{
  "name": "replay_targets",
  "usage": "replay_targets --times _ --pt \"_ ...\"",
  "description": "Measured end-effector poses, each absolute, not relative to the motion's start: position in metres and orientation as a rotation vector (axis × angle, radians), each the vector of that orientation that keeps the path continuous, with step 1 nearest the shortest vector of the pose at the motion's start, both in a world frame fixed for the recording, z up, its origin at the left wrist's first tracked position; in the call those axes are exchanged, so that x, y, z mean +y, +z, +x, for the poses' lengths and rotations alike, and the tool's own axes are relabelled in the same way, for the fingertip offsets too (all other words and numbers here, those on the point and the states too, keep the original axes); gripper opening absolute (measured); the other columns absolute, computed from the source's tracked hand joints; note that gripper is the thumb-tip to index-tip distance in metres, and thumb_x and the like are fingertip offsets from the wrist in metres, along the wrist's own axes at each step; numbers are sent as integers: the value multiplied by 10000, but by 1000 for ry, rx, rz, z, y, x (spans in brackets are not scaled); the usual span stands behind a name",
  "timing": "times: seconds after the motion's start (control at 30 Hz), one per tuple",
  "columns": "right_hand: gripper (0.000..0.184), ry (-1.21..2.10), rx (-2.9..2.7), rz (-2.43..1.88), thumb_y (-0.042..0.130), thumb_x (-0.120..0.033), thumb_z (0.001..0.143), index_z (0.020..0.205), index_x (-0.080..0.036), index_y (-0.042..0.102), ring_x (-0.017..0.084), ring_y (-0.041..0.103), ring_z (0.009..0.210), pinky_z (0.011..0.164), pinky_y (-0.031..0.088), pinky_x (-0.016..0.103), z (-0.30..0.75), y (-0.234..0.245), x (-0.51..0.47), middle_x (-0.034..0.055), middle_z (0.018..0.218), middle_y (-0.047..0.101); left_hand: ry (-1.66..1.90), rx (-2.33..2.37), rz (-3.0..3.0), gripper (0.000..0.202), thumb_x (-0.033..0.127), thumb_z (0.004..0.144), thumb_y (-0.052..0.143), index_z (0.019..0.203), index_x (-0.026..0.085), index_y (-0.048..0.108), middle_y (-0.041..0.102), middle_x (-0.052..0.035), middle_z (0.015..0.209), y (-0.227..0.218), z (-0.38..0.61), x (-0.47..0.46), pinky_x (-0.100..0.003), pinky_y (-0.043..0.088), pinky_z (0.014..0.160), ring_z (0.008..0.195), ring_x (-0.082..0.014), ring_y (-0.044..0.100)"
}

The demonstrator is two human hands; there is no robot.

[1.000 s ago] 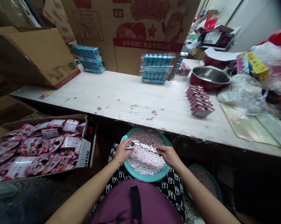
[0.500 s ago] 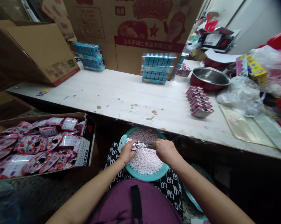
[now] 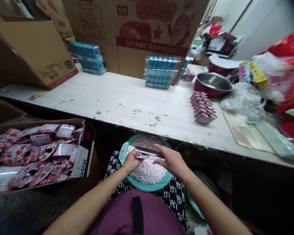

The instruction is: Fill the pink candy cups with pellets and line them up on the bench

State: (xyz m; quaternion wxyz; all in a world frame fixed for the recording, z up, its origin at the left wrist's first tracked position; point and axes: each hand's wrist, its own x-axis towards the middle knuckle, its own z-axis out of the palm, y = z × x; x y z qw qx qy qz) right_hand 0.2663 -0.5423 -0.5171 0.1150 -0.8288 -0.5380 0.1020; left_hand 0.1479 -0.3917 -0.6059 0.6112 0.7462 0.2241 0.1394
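My left hand (image 3: 132,161) holds a small printed candy box (image 3: 142,155) in pink and red over the teal basin (image 3: 159,186). Against the box lies a long, shiny metal scoop (image 3: 149,150). Its right end runs between the thumb and fingers of my right hand (image 3: 172,160), which are spread around it; how firmly they grip is hard to see. Small white and pale pink candies (image 3: 149,171) fill the basin, which rests on my lap. Part of the basin's far side is in the shade under the table edge.
At left, a carton (image 3: 84,153) is heaped with pink printed boxes. On the white table (image 3: 117,98) are a row of similar boxes (image 3: 203,109), blue packs (image 3: 161,71), a metal bowl (image 3: 214,83) and plastic bags (image 3: 244,101). A second teal basin (image 3: 197,209) sits low at right.
My right hand has gone from a closed grip to spread fingers around the scoop. White candies seen at the small box have gone from view, and the scoop now looks bare. The view shifted slightly.
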Motion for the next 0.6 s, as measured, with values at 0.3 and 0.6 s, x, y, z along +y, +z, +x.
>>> replay_targets --times 0.3,0.6 --pt "193 63 -1277 -2697 466 -327 804 797 -216 623 148 545 668 583 337 237 351 -500 -575 22 749 637 398 231 1763 762 218 636 691 1308 195 331 498 -117 1262 -558 205 -419 -377 407 958 1149 -236 479" --pt "291 -502 -947 -2487 416 -285 852 1063 -168 579 171 555 813 716 408 240 364 -617 -581 78 911 602 63 257 2175 529 297 805 460 1312 186 361 323 -104 1399 -642 199 -415 -397 213 1081 1309 -206 245"
